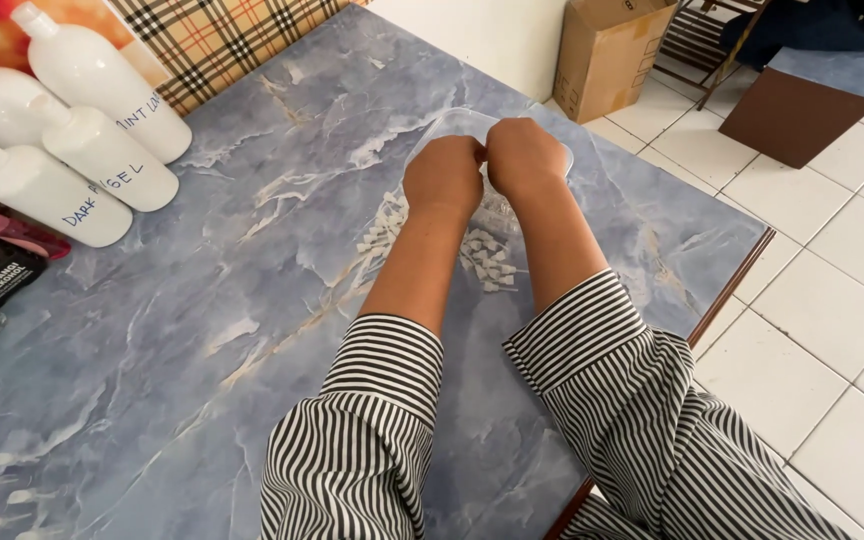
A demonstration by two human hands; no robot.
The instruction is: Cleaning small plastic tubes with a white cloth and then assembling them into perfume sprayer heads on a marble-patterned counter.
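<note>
Both hands are working close together above the far part of the blue-grey marble-pattern desk (202, 330). The left hand (444, 176) and the right hand (524, 156) are curled into loose fists and are meeting at the near edge of a clear plastic bag (455, 128). The fingertips are turned away from the camera, so I cannot tell if each grip is pinching the plastic or only resting on it. Under the wrists, a heap of small white plastic pieces (482, 262) is lying on the desk, some of them just beside the forearms.

I judge that the step in hand is handling the bag's edge, perhaps opening or closing it. The next move is calling for a firm pinch on both sides of the thin film, without sweeping the pieces away.

Four white plastic bottles with handwritten labels (72, 130) are standing well apart at the left. A brown cardboard box (607, 50) is sitting on the tiled floor.
</note>
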